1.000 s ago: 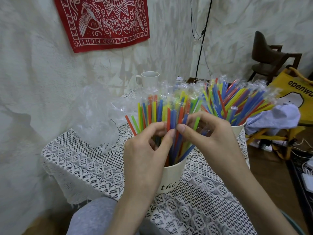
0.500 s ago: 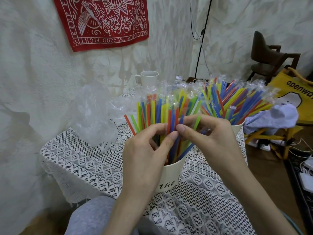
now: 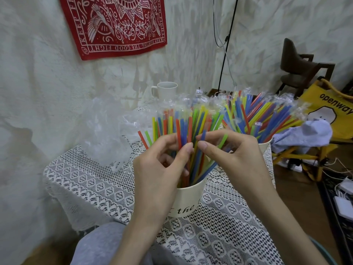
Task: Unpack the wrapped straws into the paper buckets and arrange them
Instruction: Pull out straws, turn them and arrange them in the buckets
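Pinching straws [image 3: 188, 131] above the near bucket [image 3: 188, 199], the left hand [image 3: 158, 169] and right hand [image 3: 235, 155] could tip it by tugging sideways.

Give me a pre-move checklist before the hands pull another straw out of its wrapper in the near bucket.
1. Left hand has a grip on the straws: ok.
2. Right hand pinches a straw: ok.
3. Near paper bucket stands upright on the lace tablecloth: ok.
4. Far paper bucket upright: ok.
5. Wrapper pile clear of the buckets: ok.
6. Which straw is still wrapped: cannot tell.
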